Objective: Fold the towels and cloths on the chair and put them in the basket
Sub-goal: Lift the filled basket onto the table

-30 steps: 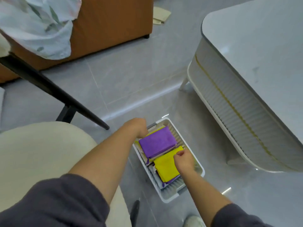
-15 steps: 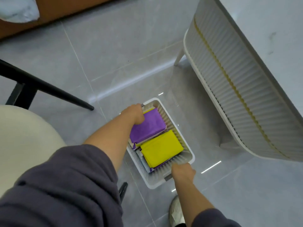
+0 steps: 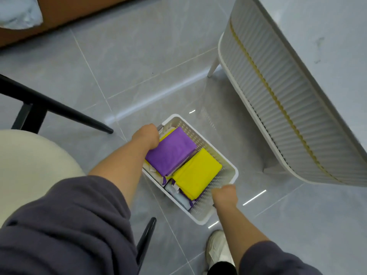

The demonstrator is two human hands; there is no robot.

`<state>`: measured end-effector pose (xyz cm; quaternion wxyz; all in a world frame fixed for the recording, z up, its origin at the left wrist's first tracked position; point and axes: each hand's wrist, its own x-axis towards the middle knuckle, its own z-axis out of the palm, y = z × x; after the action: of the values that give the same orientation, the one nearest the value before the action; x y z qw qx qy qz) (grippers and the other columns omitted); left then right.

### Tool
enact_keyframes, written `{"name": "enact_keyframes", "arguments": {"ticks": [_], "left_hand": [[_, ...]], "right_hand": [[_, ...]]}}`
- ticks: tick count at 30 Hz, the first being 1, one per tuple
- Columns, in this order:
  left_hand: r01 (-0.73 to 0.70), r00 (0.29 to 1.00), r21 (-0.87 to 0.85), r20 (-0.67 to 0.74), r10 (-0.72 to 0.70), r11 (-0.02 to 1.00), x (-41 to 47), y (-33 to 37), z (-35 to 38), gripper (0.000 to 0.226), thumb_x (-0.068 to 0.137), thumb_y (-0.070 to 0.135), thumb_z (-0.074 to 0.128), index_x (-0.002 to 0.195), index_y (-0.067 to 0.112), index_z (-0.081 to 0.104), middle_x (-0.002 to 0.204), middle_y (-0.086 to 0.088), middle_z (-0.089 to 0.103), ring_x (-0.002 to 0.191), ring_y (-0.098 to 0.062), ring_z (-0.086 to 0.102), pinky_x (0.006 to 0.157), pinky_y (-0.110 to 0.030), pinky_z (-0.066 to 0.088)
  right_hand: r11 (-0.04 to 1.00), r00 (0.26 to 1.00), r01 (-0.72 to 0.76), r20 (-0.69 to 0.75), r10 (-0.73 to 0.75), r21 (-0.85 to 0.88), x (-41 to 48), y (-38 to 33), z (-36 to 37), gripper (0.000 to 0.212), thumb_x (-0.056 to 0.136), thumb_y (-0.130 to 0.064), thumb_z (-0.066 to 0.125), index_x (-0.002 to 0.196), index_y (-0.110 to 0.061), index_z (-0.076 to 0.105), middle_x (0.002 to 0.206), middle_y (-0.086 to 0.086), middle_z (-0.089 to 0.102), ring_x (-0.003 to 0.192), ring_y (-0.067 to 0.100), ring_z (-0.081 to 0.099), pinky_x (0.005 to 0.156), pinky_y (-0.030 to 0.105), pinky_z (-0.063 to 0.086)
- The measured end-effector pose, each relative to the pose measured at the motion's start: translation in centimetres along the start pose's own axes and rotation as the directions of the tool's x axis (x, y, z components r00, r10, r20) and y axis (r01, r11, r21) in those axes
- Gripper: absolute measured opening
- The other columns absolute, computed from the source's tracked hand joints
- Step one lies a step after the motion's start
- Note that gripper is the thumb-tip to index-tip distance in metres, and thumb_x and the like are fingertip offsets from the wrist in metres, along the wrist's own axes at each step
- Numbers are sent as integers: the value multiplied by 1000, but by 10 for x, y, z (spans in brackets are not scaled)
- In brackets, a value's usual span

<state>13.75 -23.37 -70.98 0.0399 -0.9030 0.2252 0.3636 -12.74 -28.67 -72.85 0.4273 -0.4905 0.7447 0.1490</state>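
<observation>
Fingers of the left hand (image 3: 146,135) were curled under and hidden from the camera, the fist closed on the far left end of the basket (image 3: 200,211) just beside a grey handle bar. Whether they wrapped the bar or the rim could not be told. The right hand (image 3: 224,195) gripped the opposite, near right end in the same way, knuckles up and fingertips tucked out of sight over the rim. The basket was white and perforated, and lay at a slant on or just above the grey tiled floor (image 3: 129,56); contact with the tiles could not be judged. Inside it, a folded purple cloth (image 3: 170,151) lay flat toward the far end and a folded yellow cloth (image 3: 195,172) toward the near end, the two touching along one edge, with paler folded pieces (image 3: 178,195) stacked beneath them. What looked like a small white tag (image 3: 174,187) showed at the yellow cloth's near left corner, its print too small to read. To the basket's right, a strip of floor separated its long wall from a white ribbed cabinet (image 3: 278,108) with a gold line along it. To the basket's left stood the chair (image 3: 29,165), cream seat and black legs, one leg tip ending near the far left corner. A pale shoe (image 3: 216,249) stood on the floor just below the near end.
</observation>
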Motion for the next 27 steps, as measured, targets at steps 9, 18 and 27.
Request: {"name": "enact_keyframes", "arguments": {"ticks": [9,18,27], "left_hand": [[-21,990,-407,-136,-38,913,-108,-13,-130,19,93,23,46,78,13,51,85,-19,65,79,-33,64,73,-33,52],[-50,947,-797,-229,-224,602,-254,22,-247,30,94,29,46,69,12,48,55,-8,46,38,-21,46,39,-25,35],[-72,954,-869,-203,-219,489,-352,82,-316,33,93,27,38,61,17,38,51,-3,32,43,-20,28,46,-25,20]], "right_hand": [[917,982,155,44,-183,367,-81,-71,-122,17,95,-8,45,78,-12,47,67,10,50,56,20,44,57,34,41],[845,859,486,55,-508,221,-201,-161,-283,22,92,-17,41,70,-16,38,75,11,49,68,20,44,64,35,40],[784,791,608,-16,-611,122,-277,-187,-415,31,99,-19,33,68,-21,37,67,-1,40,61,15,38,53,26,32]]}}
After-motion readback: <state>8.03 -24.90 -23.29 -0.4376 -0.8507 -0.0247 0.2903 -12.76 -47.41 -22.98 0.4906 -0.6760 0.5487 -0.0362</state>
